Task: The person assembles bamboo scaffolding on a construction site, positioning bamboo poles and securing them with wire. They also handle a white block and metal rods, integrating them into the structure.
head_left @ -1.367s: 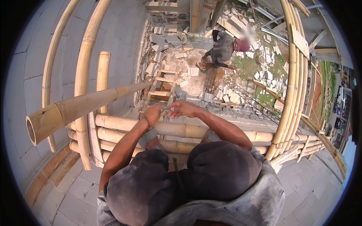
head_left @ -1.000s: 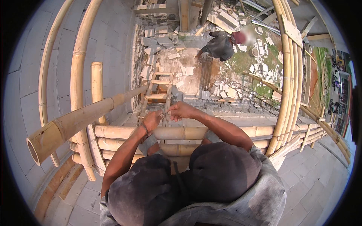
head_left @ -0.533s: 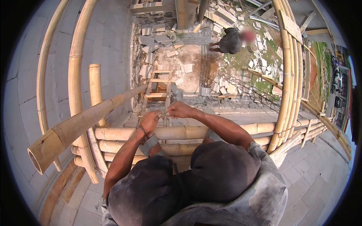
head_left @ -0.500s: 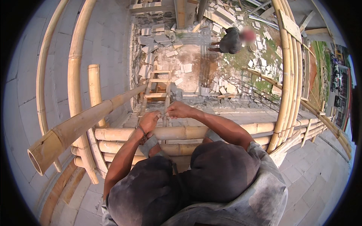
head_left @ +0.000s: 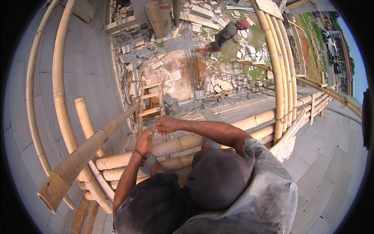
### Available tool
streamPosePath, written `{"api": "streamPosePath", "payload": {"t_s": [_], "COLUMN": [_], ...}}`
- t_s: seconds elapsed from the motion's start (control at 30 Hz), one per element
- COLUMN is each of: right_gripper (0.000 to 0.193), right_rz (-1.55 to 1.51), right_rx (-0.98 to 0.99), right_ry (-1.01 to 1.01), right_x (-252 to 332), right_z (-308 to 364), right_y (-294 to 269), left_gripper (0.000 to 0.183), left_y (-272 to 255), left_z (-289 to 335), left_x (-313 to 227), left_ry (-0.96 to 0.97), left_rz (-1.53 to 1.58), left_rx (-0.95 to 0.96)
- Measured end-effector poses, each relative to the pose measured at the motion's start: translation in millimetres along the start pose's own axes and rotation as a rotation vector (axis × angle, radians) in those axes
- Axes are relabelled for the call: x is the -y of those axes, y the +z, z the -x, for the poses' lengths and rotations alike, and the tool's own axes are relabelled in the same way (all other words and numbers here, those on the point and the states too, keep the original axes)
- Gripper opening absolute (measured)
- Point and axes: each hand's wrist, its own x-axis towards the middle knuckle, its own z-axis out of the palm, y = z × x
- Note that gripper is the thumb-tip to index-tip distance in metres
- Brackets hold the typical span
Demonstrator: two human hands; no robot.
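So compared with half a second ago, the whole view has swung round: the bamboo rails (head_left: 177, 146) under the arms ran pretty level then and now climb to the right. The hands have changed too. There was a little gap between them with strands showing; now they're almost touching, with the right hand (head_left: 166, 124) up above the left hand (head_left: 143, 142) and its forearm lying flatter.

The thing they're on is a thin wiry bit (head_left: 153, 132), right between the two sets of fingertips, just beyond the top rail with the wooden ladder (head_left: 150, 96) further down below. Fingers on both sides look pinched together on it, though the left ones are partly hidden.

The co-worker (head_left: 226, 34) down on the ground has shifted as well, bent over and now right next to the bucket (head_left: 237, 38), with the head on the near side of it instead of covering it. Can't tell if they're touching it.

That bucket's the one container I can make out, standing among broken pale blocks (head_left: 251, 50). What's in it is too small to tell.
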Motion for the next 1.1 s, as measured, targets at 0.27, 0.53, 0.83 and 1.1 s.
{"api": "streamPosePath", "payload": {"t_s": [0.27,0.53,0.83,1.1], "right_gripper": [0.020,0.019,0.014,0.019], "right_rz": [0.146,0.409,0.787,0.194], "right_rx": [-0.087,-0.197,-0.425,0.012], "right_ry": [-0.061,0.023,0.273,0.138], "right_x": [-15,-68,-116,0], "right_z": [7,5,-86,-150], "right_y": [-2,-21,-23,76], "left_gripper": [0.018,0.019,0.014,0.014], "left_y": [-2,-14,0,19], "left_z": [0,9,35,66], "left_x": [4,32,-21,-47], "left_ry": [-0.081,-0.127,0.000,-0.060], "left_rz": [-0.057,-0.226,-0.181,-0.057], "left_rx": [0.066,0.024,-0.013,0.136]}}
